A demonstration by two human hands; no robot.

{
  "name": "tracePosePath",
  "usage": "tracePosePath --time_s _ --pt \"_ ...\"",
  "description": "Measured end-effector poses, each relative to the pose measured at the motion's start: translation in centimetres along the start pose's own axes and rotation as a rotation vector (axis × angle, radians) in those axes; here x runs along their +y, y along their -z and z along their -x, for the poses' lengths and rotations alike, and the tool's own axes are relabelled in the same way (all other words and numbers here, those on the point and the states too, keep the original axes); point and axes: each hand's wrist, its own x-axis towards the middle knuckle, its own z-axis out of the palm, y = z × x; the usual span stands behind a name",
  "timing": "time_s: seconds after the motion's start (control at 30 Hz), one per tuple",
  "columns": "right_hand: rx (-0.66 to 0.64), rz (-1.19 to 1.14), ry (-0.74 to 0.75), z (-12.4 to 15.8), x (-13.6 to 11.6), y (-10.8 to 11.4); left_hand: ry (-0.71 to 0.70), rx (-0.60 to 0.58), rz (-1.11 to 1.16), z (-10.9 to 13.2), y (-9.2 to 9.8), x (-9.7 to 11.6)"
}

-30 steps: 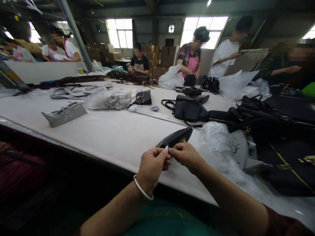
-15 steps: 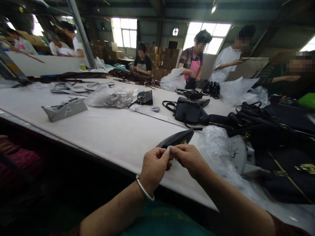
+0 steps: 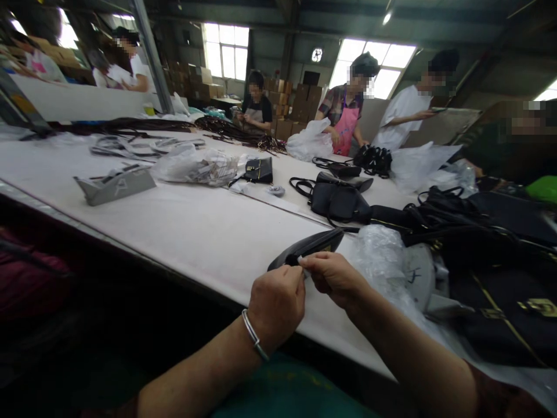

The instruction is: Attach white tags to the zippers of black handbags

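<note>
My left hand (image 3: 278, 302), with a silver bangle on its wrist, is closed in a pinch at the near edge of the white table (image 3: 187, 226). My right hand (image 3: 333, 276) is pinched against it, fingertip to fingertip. Between the fingertips shows a tiny white piece (image 3: 299, 259), too small to name. Just behind the hands a small black leather pouch (image 3: 311, 247) lies flat on the table, apart from the fingers or barely touching them.
Crumpled clear plastic (image 3: 380, 255) and a pile of black bags (image 3: 500, 255) lie to the right. A black handbag (image 3: 337, 200), a small black purse (image 3: 259, 170), a grey tape dispenser (image 3: 115, 186) and a plastic bag (image 3: 195, 168) lie farther off. Several people work at the far side.
The two hands have stayed pinched together and sunk slightly toward me. The left hand has rolled, its back now up. The camera has tilted a little.
</note>
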Motion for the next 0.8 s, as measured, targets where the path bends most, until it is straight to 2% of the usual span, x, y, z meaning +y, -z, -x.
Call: tracePosePath --time_s 0.23,0.53,0.8 --pt "-0.104 -0.117 -0.126 -0.7 0.0 0.9 -0.007 0.213 -0.02 0.7 -0.8 -1.7" --pt "-0.134 -0.147 -0.166 -0.7 0.0 1.2 -0.098 0.311 -0.095 -0.1 -2.2 -2.2" --pt "-0.134 -0.102 -0.137 -0.5 -0.1 1.0 -0.299 0.332 -0.151 -0.6 -1.4 -3.4"
